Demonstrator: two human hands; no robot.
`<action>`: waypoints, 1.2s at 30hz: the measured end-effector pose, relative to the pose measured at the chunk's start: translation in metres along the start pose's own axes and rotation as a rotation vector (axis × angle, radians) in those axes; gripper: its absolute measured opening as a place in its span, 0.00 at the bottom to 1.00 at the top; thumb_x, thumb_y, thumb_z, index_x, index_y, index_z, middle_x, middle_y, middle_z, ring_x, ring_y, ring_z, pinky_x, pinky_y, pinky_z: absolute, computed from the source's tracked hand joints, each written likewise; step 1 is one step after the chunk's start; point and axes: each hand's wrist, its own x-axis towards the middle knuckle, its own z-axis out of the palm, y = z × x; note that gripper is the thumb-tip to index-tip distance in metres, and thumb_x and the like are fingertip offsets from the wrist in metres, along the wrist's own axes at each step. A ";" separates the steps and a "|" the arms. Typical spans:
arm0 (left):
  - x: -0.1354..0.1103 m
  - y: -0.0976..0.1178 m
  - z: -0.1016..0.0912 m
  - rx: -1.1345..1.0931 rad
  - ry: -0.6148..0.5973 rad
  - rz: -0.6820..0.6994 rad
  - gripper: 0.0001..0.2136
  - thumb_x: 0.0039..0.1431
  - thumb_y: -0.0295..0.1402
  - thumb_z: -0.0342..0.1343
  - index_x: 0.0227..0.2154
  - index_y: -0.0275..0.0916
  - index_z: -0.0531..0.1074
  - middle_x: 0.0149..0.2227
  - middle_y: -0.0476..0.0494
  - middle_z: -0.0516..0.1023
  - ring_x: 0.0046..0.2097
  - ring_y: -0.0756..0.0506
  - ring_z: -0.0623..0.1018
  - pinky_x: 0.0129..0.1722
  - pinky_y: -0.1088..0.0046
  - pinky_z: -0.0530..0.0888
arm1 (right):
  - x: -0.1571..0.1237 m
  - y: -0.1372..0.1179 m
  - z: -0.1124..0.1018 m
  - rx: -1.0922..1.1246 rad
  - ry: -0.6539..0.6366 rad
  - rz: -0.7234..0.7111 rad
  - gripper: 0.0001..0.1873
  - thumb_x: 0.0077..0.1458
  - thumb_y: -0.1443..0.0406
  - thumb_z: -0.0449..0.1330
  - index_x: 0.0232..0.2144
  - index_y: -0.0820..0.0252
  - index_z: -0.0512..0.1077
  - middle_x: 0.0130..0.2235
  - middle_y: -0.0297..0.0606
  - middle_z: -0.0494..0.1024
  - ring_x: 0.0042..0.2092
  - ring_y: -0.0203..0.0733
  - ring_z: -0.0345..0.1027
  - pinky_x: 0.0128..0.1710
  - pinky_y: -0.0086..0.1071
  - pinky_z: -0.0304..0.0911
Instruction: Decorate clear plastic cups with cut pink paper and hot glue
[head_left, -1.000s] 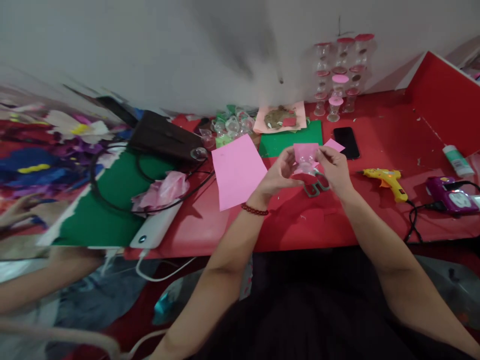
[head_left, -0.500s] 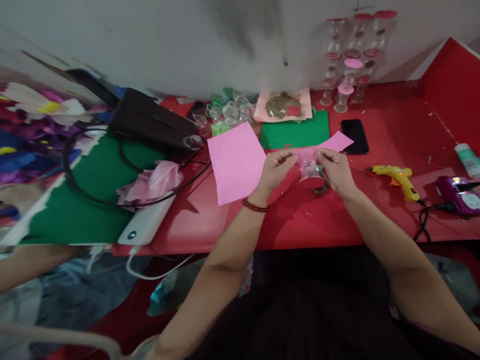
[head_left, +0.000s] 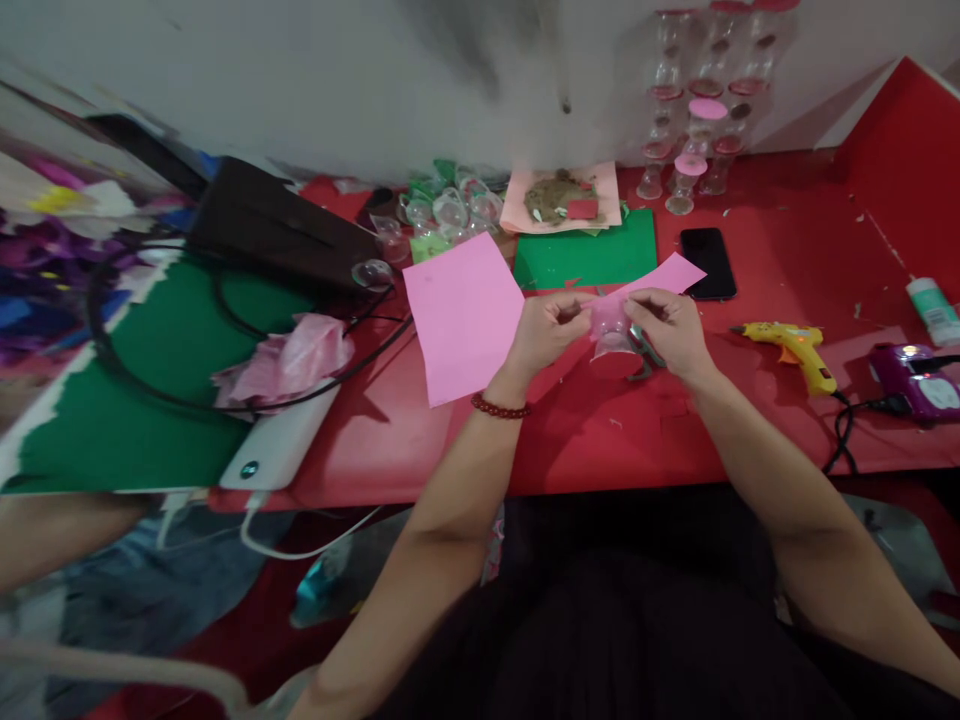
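Left hand [head_left: 546, 333] higher at one clear cup [head_left: 617, 343], right hand [head_left: 673, 332] opposite.

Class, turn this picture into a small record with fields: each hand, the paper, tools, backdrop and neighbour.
Left hand: pinching the left side of a pink paper piece at a clear plastic cup
Right hand: pinching the same piece's right side
Loose paper: pink sheet, left of the left hand
Tools: yellow hot glue gun, right of the right hand; glue bottle at far right
Backdrop: stacked clear plastic cups by the wall
Neighbour: another person's forearm, lower left
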 end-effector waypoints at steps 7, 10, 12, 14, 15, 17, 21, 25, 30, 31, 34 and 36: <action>-0.002 -0.004 0.000 -0.017 -0.102 -0.029 0.07 0.56 0.35 0.66 0.35 0.40 0.86 0.33 0.45 0.87 0.32 0.49 0.80 0.33 0.74 0.75 | 0.000 -0.004 -0.006 -0.125 -0.088 -0.036 0.08 0.53 0.58 0.65 0.29 0.54 0.81 0.32 0.35 0.84 0.35 0.42 0.74 0.39 0.39 0.72; -0.002 -0.004 0.002 0.016 -0.111 -0.012 0.06 0.57 0.33 0.65 0.34 0.39 0.86 0.34 0.45 0.88 0.35 0.49 0.82 0.37 0.74 0.78 | -0.001 -0.005 -0.007 -0.176 -0.092 -0.067 0.08 0.52 0.60 0.64 0.29 0.55 0.81 0.32 0.36 0.85 0.34 0.42 0.74 0.37 0.37 0.71; -0.003 -0.003 0.004 0.025 -0.094 -0.003 0.06 0.57 0.33 0.65 0.34 0.39 0.86 0.35 0.45 0.89 0.35 0.49 0.83 0.39 0.73 0.78 | -0.001 -0.006 -0.007 -0.197 -0.085 -0.080 0.08 0.52 0.61 0.63 0.29 0.55 0.82 0.32 0.37 0.85 0.34 0.42 0.75 0.37 0.38 0.71; -0.003 -0.003 0.004 0.011 -0.067 0.001 0.06 0.57 0.32 0.64 0.34 0.40 0.86 0.35 0.45 0.89 0.35 0.49 0.82 0.38 0.74 0.78 | -0.001 -0.007 -0.007 -0.195 -0.079 -0.079 0.08 0.53 0.60 0.63 0.29 0.55 0.82 0.32 0.36 0.86 0.35 0.42 0.75 0.39 0.38 0.72; -0.003 -0.002 0.004 0.001 -0.052 0.002 0.06 0.56 0.32 0.64 0.34 0.40 0.86 0.35 0.46 0.88 0.34 0.50 0.82 0.37 0.74 0.78 | -0.001 -0.007 -0.007 -0.184 -0.076 -0.076 0.09 0.54 0.59 0.63 0.29 0.55 0.82 0.32 0.36 0.85 0.35 0.42 0.75 0.40 0.39 0.72; -0.003 -0.002 0.004 -0.018 -0.019 0.000 0.06 0.56 0.32 0.64 0.34 0.40 0.86 0.33 0.47 0.87 0.33 0.50 0.80 0.36 0.75 0.76 | 0.000 -0.007 -0.007 -0.142 -0.073 -0.067 0.10 0.56 0.57 0.64 0.30 0.55 0.82 0.32 0.36 0.85 0.35 0.42 0.75 0.41 0.40 0.73; -0.001 -0.004 0.006 -0.049 0.052 -0.031 0.06 0.58 0.34 0.65 0.34 0.39 0.86 0.32 0.47 0.86 0.32 0.51 0.78 0.33 0.74 0.75 | 0.001 -0.005 -0.007 -0.075 -0.087 -0.025 0.08 0.55 0.59 0.64 0.29 0.56 0.79 0.32 0.35 0.82 0.34 0.40 0.73 0.39 0.38 0.72; 0.001 -0.010 0.009 -0.103 0.134 -0.063 0.06 0.58 0.33 0.65 0.35 0.39 0.86 0.33 0.47 0.86 0.31 0.51 0.77 0.33 0.74 0.75 | 0.002 -0.003 -0.005 -0.077 -0.075 0.021 0.06 0.54 0.61 0.64 0.29 0.56 0.79 0.30 0.34 0.81 0.33 0.38 0.70 0.35 0.35 0.68; 0.003 -0.015 0.008 -0.238 0.098 -0.120 0.08 0.54 0.36 0.69 0.35 0.39 0.85 0.29 0.48 0.84 0.29 0.51 0.78 0.34 0.74 0.77 | 0.001 -0.004 -0.003 -0.098 -0.028 0.007 0.05 0.52 0.64 0.64 0.28 0.58 0.79 0.29 0.33 0.81 0.32 0.37 0.71 0.34 0.33 0.67; 0.003 -0.015 0.007 -0.268 0.066 -0.128 0.09 0.52 0.38 0.71 0.34 0.40 0.85 0.28 0.49 0.84 0.29 0.51 0.78 0.33 0.74 0.77 | 0.001 -0.004 -0.003 -0.094 -0.022 0.007 0.04 0.53 0.64 0.64 0.28 0.58 0.79 0.29 0.34 0.81 0.33 0.38 0.72 0.35 0.33 0.68; 0.004 -0.016 0.006 -0.323 0.026 -0.125 0.12 0.50 0.40 0.75 0.35 0.41 0.84 0.28 0.49 0.84 0.29 0.51 0.78 0.33 0.75 0.77 | 0.002 -0.002 -0.003 -0.054 -0.021 0.031 0.03 0.54 0.65 0.65 0.29 0.57 0.80 0.32 0.34 0.83 0.34 0.39 0.74 0.37 0.34 0.70; 0.004 -0.017 0.007 -0.348 0.053 -0.109 0.13 0.50 0.41 0.75 0.36 0.42 0.84 0.29 0.49 0.85 0.29 0.52 0.78 0.32 0.76 0.76 | 0.003 0.002 -0.002 0.004 -0.036 0.071 0.03 0.55 0.64 0.67 0.30 0.56 0.80 0.33 0.35 0.84 0.34 0.39 0.74 0.36 0.34 0.70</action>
